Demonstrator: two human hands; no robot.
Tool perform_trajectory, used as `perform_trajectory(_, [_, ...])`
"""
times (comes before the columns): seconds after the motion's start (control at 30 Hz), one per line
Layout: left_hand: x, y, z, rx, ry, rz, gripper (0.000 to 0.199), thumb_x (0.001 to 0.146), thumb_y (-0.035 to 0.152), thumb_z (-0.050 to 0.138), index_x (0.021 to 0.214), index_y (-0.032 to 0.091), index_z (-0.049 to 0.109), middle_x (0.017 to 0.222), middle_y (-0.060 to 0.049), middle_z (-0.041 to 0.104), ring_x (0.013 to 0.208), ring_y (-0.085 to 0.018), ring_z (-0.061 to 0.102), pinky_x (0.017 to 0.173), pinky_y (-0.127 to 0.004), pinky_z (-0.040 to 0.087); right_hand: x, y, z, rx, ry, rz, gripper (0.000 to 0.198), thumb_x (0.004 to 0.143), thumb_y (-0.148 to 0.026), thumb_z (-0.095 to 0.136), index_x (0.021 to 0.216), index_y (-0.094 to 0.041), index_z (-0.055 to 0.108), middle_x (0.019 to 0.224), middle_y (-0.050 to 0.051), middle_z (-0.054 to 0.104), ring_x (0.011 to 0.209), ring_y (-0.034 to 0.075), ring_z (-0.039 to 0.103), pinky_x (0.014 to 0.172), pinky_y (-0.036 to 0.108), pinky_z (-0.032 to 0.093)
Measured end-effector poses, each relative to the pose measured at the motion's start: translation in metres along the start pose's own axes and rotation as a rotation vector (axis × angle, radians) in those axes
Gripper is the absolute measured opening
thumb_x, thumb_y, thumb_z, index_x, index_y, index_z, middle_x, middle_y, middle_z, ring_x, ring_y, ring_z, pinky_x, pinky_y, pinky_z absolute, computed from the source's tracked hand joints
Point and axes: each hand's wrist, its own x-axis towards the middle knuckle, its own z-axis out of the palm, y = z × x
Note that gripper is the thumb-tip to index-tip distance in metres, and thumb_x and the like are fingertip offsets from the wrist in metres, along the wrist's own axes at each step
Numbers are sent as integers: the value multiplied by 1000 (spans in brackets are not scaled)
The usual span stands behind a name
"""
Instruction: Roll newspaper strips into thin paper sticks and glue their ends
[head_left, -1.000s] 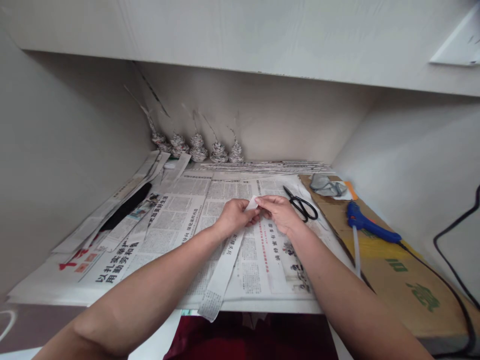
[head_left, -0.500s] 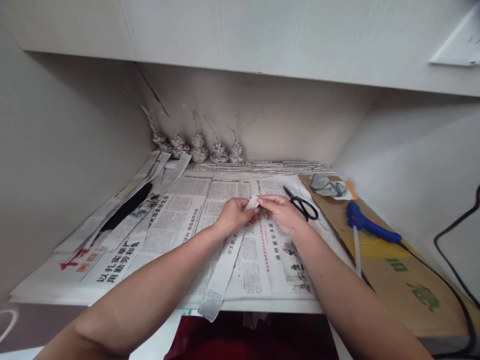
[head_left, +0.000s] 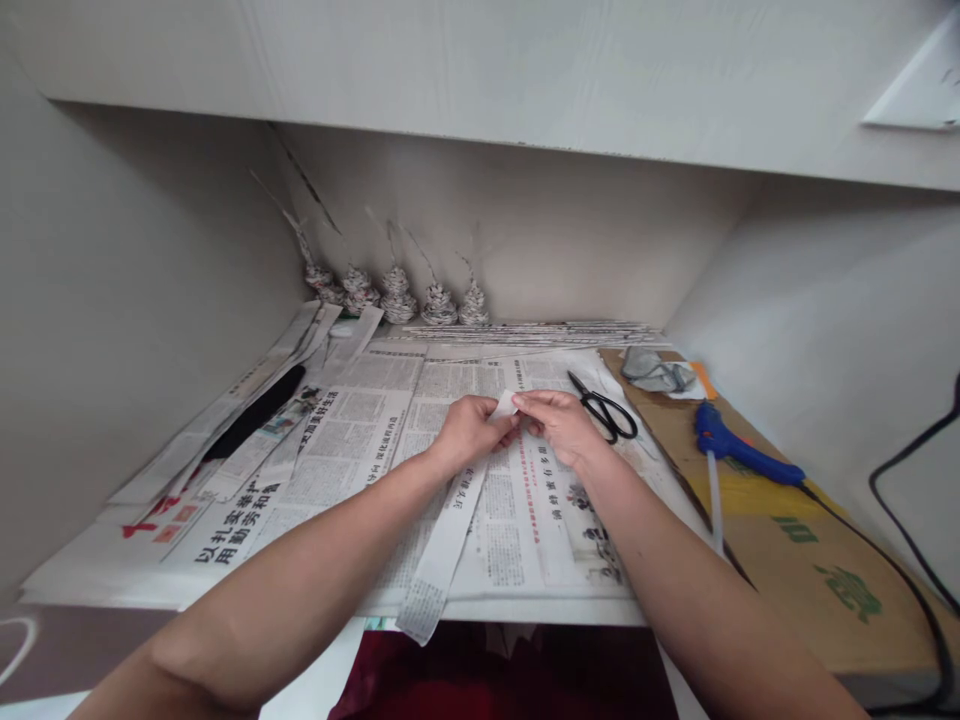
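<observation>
A long newspaper strip runs from the table's front edge up to my hands, its near end hanging slightly over the edge. My left hand is closed on the strip near its far end, thumb on top. At the tip, my right hand pinches the strip's corner between thumb and fingers. Both hands almost touch, above spread newspaper sheets. Just right of my right hand lies a pair of black-handled scissors, blades pointing away to the left.
Several woven paper gourd shapes stand along the back wall, beside a row of thin paper sticks. Cut strips and a black object lie left. A blue glue gun rests on cardboard at right. A shelf overhangs.
Almost nothing differs. My right hand's fingers have shifted very slightly at the strip's tip; my left hand keeps its grip in the same place.
</observation>
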Motion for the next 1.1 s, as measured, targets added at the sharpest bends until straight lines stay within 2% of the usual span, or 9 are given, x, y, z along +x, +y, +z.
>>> perform_trajectory(0.2, [-2,3,0,35,28,22,31,76,41,57,67,13,67,58,-4,65,53,-13,59,49,-21,44,1,0,2,5,48,23,28,56,-35,80,72,-13,72,56,3,63,47,9,48,43,23,26])
perform_trajectory(0.57, [-1,2,1,-10,8,9,31,76,41,58,68,13,67,62,-5,66,56,-14,61,51,-21,46,-3,-3,8,-44,96,-28,30,54,-37,81,58,-14,62,48,-2,55,39,6,37,39,21,24])
perform_trajectory(0.67, [0,2,2,-84,-13,-15,32,76,43,58,73,13,67,66,-5,67,56,-14,61,51,-21,46,0,-1,4,-58,125,-69,33,59,-43,77,58,-15,60,53,-1,57,43,7,42,40,21,28])
perform_trajectory(0.77, [0,3,2,-133,-27,-69,31,75,43,60,74,12,66,71,-7,68,59,-14,62,53,-22,48,2,-2,-3,-133,207,-103,34,67,-49,69,67,-15,65,70,5,66,57,11,53,43,20,35])
perform_trajectory(0.83, [0,4,2,-148,-31,-97,31,75,42,61,72,12,65,73,-9,69,60,-15,62,55,-23,49,2,-6,-6,-238,253,-114,34,74,-48,62,74,-15,68,81,8,69,63,13,57,46,21,39])
perform_trajectory(0.93, [0,6,3,-216,-27,-107,27,77,39,60,78,12,63,73,-9,68,61,-14,63,56,-23,50,-1,-20,-8,-475,245,-145,30,84,-39,49,84,-15,68,86,9,70,64,14,61,53,24,44])
perform_trajectory(1.03, [-1,10,3,-309,-20,-117,21,81,33,57,86,13,60,71,-7,67,61,-14,63,56,-23,51,-1,-45,-17,-880,233,-208,27,86,-28,47,104,-18,65,92,8,70,73,16,64,68,28,48])
perform_trajectory(1.1, [-2,14,2,-350,-21,-141,18,82,30,56,86,13,59,70,-7,67,61,-13,63,56,-23,51,5,-64,-35,-1241,290,-239,26,84,-26,52,105,-20,65,101,10,69,89,21,63,80,31,45])
